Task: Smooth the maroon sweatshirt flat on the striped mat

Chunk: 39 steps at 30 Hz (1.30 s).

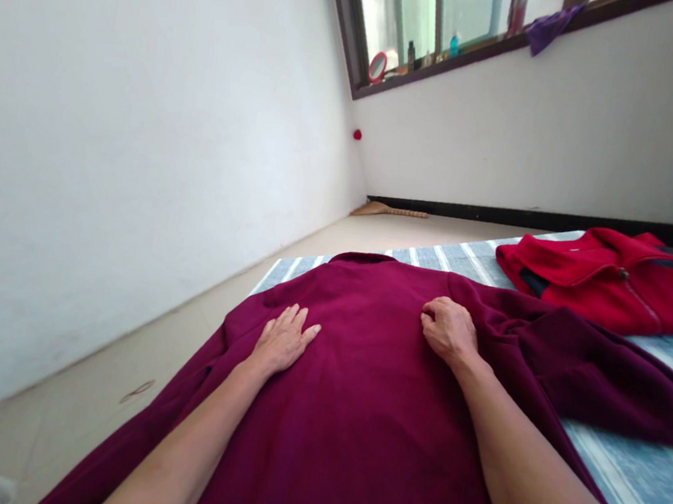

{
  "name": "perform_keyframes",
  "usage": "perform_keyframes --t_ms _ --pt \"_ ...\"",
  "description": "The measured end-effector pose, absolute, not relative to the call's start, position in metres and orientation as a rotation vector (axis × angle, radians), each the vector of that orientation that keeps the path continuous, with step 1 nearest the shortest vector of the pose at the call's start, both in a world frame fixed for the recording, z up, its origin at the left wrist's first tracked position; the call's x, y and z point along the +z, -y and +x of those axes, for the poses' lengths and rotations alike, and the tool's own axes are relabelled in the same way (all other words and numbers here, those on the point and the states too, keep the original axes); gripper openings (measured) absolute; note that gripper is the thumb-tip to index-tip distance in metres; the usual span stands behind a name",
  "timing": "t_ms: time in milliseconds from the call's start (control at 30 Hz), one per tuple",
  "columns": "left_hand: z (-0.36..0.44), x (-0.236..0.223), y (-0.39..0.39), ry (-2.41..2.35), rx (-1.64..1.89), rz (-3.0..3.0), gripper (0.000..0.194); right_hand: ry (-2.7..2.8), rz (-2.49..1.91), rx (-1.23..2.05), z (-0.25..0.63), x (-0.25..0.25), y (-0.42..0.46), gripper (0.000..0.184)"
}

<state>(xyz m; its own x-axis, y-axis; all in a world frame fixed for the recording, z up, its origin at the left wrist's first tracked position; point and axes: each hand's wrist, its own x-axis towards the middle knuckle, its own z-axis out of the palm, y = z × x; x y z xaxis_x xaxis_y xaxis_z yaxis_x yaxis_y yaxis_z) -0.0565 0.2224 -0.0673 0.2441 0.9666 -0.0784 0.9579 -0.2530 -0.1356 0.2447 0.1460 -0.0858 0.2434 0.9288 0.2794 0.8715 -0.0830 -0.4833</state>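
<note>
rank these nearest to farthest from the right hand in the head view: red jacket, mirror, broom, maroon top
Nearest to the right hand first:
1. Maroon top: directly beneath the hand
2. Red jacket: to the right, a little beyond the hand
3. Broom: on the floor ahead, slightly left, by the corner
4. Mirror: up on the window ledge, ahead and left

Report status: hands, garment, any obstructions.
Left hand flat, right hand curled, both on maroon garment. Garment spread over striped cloth. Red jacket alongside, apart from hands.
</note>
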Motion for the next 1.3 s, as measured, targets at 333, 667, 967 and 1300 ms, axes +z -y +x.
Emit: perform_keyframes --t_ms 333,667,967,1300 --pt "-0.053 -0.067 -0.214 1.775 0.069 -2.373 0.06 1.63 -1.957 0.131 0.245 -0.087 -0.146 0.025" --pt "-0.054 -0.067 -0.218 1.922 0.146 -2.402 0.068 1.635 -1.961 0.136 0.245 -0.088 -0.147 0.025" --pt "-0.057 -0.069 -0.223 1.917 0.157 -2.401 0.072 1.641 -1.966 0.124 0.246 -0.089 -0.147 0.025" --pt "-0.052 -0.066 -0.223 1.891 0.126 -2.382 0.071 1.646 -1.968 0.129 0.245 -0.087 -0.146 0.025"
